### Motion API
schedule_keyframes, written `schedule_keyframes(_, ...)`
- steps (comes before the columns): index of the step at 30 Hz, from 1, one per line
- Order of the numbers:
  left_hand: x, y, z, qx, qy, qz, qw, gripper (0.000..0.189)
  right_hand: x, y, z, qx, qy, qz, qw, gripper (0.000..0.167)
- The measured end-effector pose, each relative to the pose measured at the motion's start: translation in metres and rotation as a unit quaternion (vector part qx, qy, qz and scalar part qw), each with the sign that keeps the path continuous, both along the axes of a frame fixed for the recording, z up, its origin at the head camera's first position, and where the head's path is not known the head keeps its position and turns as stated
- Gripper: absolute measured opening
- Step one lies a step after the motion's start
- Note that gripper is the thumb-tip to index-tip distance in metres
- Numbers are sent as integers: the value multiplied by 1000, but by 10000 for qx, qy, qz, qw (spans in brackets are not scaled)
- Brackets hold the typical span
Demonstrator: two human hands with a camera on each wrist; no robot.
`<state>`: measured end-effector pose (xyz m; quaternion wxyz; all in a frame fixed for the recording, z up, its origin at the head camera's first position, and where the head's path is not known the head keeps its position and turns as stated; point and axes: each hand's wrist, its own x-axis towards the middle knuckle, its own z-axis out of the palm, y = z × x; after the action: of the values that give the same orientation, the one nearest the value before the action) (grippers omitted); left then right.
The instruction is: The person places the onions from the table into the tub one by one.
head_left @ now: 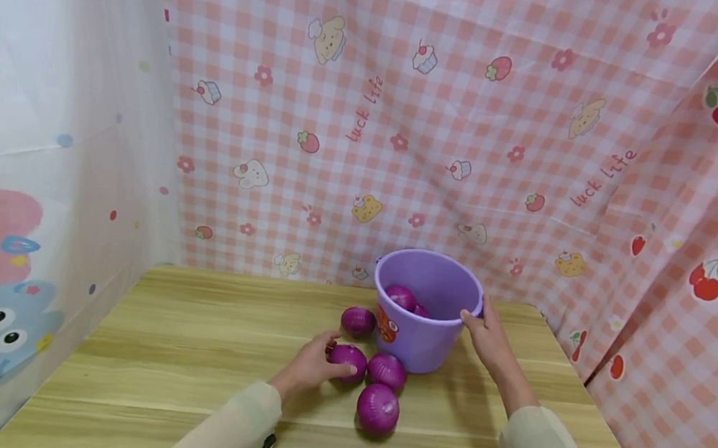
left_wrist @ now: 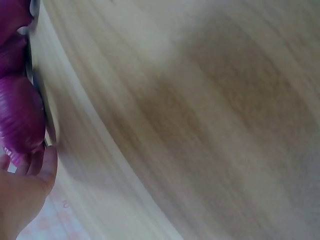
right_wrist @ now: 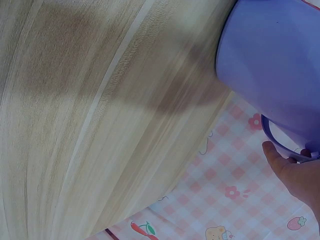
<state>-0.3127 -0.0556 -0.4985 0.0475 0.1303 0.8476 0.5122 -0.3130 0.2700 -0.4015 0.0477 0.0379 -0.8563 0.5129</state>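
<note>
Partway, by judgement: at least two red onions in lilac plastic bucket point(head_left: 426, 310); four round purple-red onions on pale wooden worktop point(head_left: 191, 352). Left hand point(head_left: 309, 365) cupped round nearest-left onion point(head_left: 348, 359). Right hand point(head_left: 489, 335) gripping bucket rim.

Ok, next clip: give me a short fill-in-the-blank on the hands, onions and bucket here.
1. The right hand holds the rim of the ____ bucket.
2. The left hand rests on a red ____.
3. Outside the bucket, ____ onions lie on the wooden table.

Missing words: purple; onion; four
</note>
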Motion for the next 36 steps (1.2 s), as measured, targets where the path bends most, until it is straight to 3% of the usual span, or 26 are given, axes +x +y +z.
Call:
schedule_keyframes(11, 6, 1, -5, -305, -23, 37, 9995, 83, 2, -2, -3, -33, 57, -13, 10000, 74)
schedule_keyframes(36, 1, 2, -3, -472, -77, 34, 9989, 78, 2, -1, 1, -78, 4, 36, 10000, 74)
